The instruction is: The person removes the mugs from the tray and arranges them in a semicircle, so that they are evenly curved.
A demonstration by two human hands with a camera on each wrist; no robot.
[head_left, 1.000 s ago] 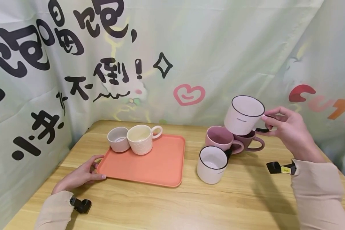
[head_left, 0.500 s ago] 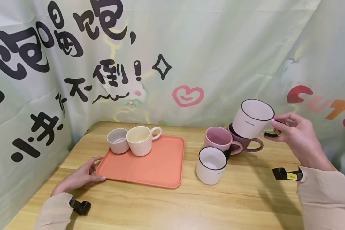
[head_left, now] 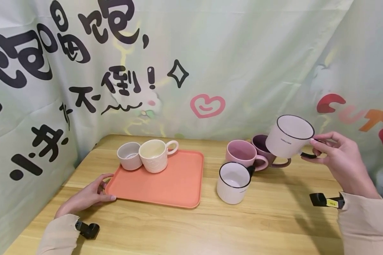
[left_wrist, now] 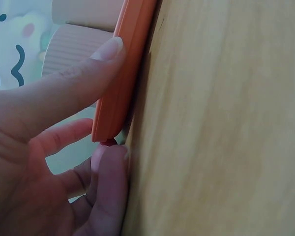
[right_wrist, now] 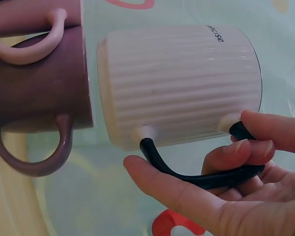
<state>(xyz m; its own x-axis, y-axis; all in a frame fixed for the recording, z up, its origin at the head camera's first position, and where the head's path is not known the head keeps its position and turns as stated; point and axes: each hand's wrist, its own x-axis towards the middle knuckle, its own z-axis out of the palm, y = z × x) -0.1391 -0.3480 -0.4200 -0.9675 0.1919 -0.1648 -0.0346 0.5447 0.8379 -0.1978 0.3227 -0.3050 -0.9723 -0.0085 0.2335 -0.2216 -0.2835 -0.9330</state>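
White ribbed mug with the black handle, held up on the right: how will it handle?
The white ribbed ceramic mug looks rigid and probably breakable if dropped. The right hand holds it only by its thin black handle, tilted, so it may swing. Its glazed wall seems smooth, perhaps slippery, though the ribs could help.

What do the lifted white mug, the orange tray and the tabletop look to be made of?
White mug: likely glazed ceramic; ribbed wall, glossy sheen, dark rim, and a black handle held in the right hand.
Orange tray: probably matte plastic; uniform colour, thin rounded edge under the left hand.
Table: light wood grain, possibly laminate.
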